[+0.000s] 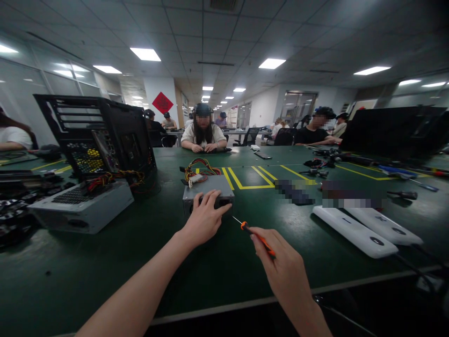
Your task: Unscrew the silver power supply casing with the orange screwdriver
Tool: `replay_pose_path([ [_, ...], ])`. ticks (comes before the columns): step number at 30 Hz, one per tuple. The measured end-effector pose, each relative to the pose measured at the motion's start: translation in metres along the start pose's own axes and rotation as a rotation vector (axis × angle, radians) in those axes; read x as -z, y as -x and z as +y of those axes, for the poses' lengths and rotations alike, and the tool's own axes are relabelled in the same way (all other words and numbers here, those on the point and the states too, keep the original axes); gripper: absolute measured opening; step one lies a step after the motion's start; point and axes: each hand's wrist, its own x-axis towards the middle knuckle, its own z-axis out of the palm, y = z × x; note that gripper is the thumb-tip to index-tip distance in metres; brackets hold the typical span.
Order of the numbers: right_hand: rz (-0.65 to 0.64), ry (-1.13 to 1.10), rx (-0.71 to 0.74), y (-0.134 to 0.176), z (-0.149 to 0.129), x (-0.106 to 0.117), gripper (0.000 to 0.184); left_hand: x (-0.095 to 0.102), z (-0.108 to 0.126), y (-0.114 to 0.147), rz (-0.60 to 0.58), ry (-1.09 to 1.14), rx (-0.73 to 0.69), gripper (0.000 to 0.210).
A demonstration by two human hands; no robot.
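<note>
A grey metal computer power supply [224,185] sits in front of me on the green table, with a bundle of coloured wires and a white connector on top. My left hand [206,217] grips its near side, fingers bent over the upper edge and thumb pointing right. Part of the near face is hidden behind that hand. In my right hand [280,255] is an orange and black screwdriver [244,226], fingers closed round the handle. Its thin shaft points up and left to the power supply's lower right corner; I cannot tell whether the tip touches it.
On the left stand an open black computer case [129,135] and a second power supply [84,210]. Two white power banks [354,229] with cables lie on the right, near dark pixelated items. A dark monitor [389,131] is farther right. A person [204,133] sits opposite.
</note>
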Motion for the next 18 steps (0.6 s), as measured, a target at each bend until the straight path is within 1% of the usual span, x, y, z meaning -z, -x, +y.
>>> replay_pose_path([
  [2, 0.016, -0.005, 0.017, 0.000, 0.000, -0.001, 0.022, 0.000, -0.003, -0.001, 0.025, 0.057, 0.029, 0.040],
  [5, 0.045, -0.008, 0.057, 0.000, -0.001, -0.006, 0.023, -0.003, -0.008, -0.004, 0.094, 0.124, 0.122, 0.037],
  [8, 0.081, 0.016, 0.089, 0.000, -0.002, -0.013, 0.025, -0.006, -0.012, -0.005, 0.144, 0.111, 0.202, 0.037],
  [12, 0.075, 0.028, 0.115, -0.001, -0.001, -0.020, 0.026, -0.010, -0.014, -0.004, 0.139, 0.071, 0.198, 0.036],
  [18, 0.083, 0.045, 0.119, 0.001, 0.001, -0.021, 0.027, -0.011, -0.014, -0.003, 0.140, 0.072, 0.190, 0.035],
])
